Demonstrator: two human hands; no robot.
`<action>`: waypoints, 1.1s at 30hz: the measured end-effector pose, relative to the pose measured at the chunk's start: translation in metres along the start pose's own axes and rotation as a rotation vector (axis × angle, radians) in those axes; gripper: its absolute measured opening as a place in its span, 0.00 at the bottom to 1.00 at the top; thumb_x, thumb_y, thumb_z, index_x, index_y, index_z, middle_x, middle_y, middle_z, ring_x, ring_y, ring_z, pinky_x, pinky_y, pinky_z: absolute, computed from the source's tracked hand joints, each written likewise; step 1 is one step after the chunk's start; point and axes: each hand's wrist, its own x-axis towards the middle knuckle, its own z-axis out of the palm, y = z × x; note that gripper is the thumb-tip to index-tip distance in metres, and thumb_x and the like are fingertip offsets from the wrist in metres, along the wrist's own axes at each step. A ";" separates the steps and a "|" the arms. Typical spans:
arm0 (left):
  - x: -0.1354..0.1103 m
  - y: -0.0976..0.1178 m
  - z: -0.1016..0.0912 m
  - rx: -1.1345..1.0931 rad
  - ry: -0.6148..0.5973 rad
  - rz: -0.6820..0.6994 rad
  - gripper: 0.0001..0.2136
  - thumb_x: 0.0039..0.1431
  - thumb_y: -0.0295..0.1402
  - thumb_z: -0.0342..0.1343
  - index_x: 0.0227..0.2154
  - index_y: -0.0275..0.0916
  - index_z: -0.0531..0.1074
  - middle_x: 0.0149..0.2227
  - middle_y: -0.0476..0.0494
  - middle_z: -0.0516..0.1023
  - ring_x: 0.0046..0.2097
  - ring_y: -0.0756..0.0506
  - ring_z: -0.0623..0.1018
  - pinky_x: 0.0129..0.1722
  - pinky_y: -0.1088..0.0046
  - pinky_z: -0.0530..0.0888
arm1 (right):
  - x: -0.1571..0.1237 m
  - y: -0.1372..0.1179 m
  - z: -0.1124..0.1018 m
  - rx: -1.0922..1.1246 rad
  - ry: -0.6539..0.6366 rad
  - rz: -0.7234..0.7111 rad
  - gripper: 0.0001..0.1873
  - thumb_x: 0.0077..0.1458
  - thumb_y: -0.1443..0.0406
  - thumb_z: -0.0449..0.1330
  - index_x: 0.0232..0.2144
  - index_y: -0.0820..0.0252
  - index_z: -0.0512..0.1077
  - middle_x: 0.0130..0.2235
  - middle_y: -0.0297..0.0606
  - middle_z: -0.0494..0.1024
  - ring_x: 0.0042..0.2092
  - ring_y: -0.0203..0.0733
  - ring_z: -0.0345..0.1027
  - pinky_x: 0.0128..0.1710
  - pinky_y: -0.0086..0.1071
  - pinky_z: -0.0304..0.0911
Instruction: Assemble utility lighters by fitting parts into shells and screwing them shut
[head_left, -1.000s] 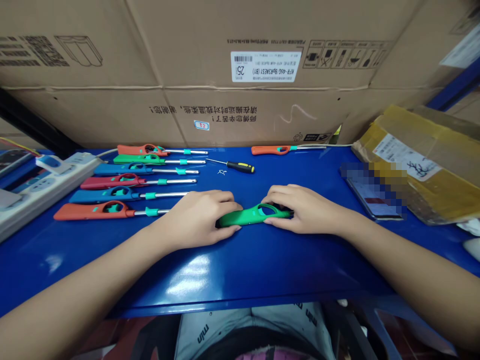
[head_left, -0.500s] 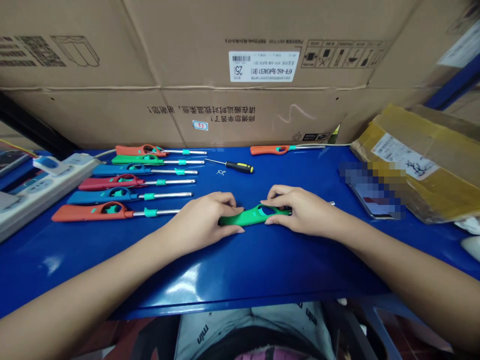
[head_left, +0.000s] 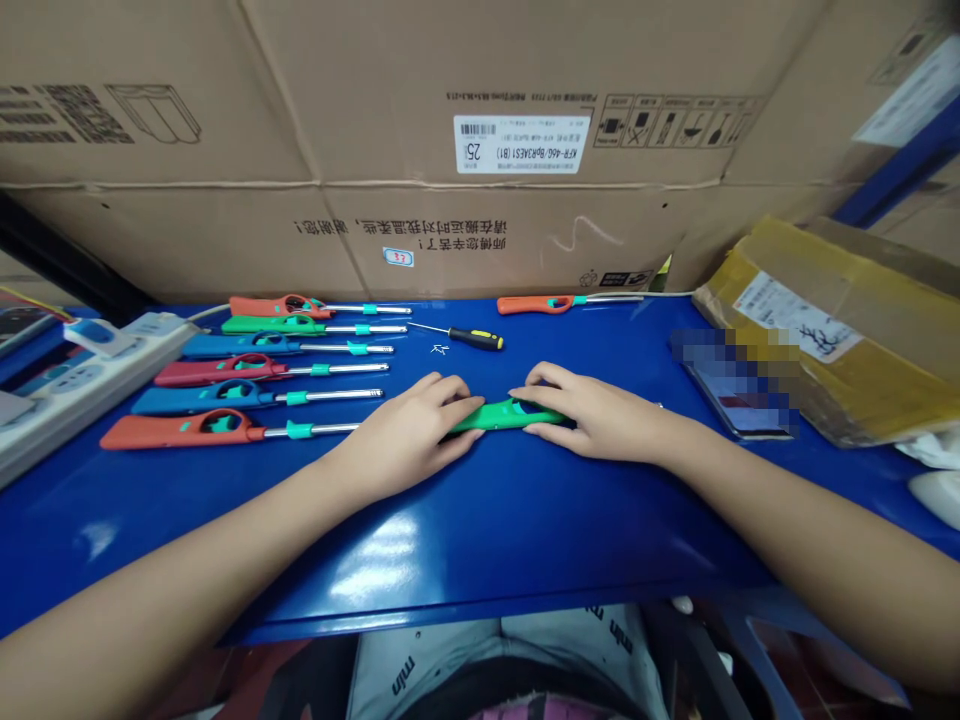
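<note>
A green long-nosed lighter (head_left: 499, 415) lies across the middle of the blue table (head_left: 487, 530). My left hand (head_left: 409, 430) is closed over its left handle end, thumb below and fingers on top. My right hand (head_left: 589, 415) is wrapped over its right part, covering the trigger loop and the metal tube; only the tube's tip shows beyond the wrist. Both hands rest on the table surface.
Several red, green and blue lighters (head_left: 247, 365) lie in a row at the left. A small screwdriver (head_left: 469, 338) and a lone orange lighter (head_left: 559, 302) lie at the back. A white power strip (head_left: 75, 375) sits far left; a phone (head_left: 739, 385) and yellow-taped parcel (head_left: 832, 325) right. Cardboard boxes (head_left: 450, 150) wall the back.
Both hands have slid the green lighter a little away from me, toward the back of the table. My left fingers now lie more over the handle.
</note>
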 end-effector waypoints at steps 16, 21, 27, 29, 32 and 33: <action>-0.003 0.018 -0.008 -0.027 0.021 0.034 0.16 0.73 0.38 0.44 0.51 0.35 0.72 0.44 0.40 0.76 0.45 0.43 0.78 0.46 0.65 0.76 | -0.004 -0.017 -0.006 -0.340 0.157 -0.146 0.19 0.70 0.56 0.48 0.44 0.59 0.75 0.42 0.39 0.78 0.35 0.41 0.72 0.32 0.35 0.61; -0.006 0.023 -0.011 -0.085 0.054 0.029 0.15 0.73 0.36 0.45 0.50 0.35 0.73 0.41 0.41 0.76 0.42 0.44 0.78 0.43 0.68 0.76 | -0.006 -0.023 -0.008 -0.382 0.212 -0.138 0.22 0.71 0.57 0.46 0.42 0.61 0.76 0.36 0.41 0.76 0.32 0.41 0.69 0.30 0.34 0.58; -0.006 0.023 -0.012 -0.059 0.066 0.021 0.14 0.72 0.35 0.45 0.49 0.35 0.74 0.40 0.41 0.77 0.40 0.44 0.78 0.40 0.69 0.76 | -0.006 -0.016 -0.013 -0.203 0.219 -0.113 0.16 0.68 0.55 0.52 0.44 0.58 0.75 0.43 0.41 0.78 0.39 0.41 0.73 0.37 0.34 0.63; -0.005 0.022 -0.012 -0.045 0.062 0.016 0.15 0.72 0.36 0.45 0.48 0.35 0.74 0.39 0.41 0.77 0.40 0.44 0.78 0.39 0.69 0.76 | -0.005 -0.011 -0.016 -0.190 0.223 -0.103 0.15 0.66 0.55 0.56 0.44 0.58 0.75 0.45 0.42 0.78 0.41 0.43 0.73 0.40 0.36 0.63; -0.005 0.020 -0.013 -0.022 0.083 0.005 0.15 0.72 0.36 0.45 0.48 0.35 0.74 0.38 0.42 0.77 0.39 0.44 0.78 0.38 0.69 0.75 | -0.005 -0.002 -0.022 -0.168 0.227 -0.103 0.13 0.64 0.56 0.59 0.41 0.58 0.75 0.43 0.42 0.79 0.42 0.44 0.73 0.43 0.38 0.62; -0.005 0.019 -0.013 -0.016 0.090 0.002 0.14 0.72 0.36 0.45 0.48 0.35 0.74 0.38 0.42 0.77 0.39 0.44 0.78 0.37 0.69 0.75 | -0.005 0.001 -0.023 -0.147 0.221 -0.111 0.12 0.64 0.57 0.59 0.40 0.58 0.75 0.42 0.41 0.79 0.42 0.44 0.73 0.43 0.38 0.61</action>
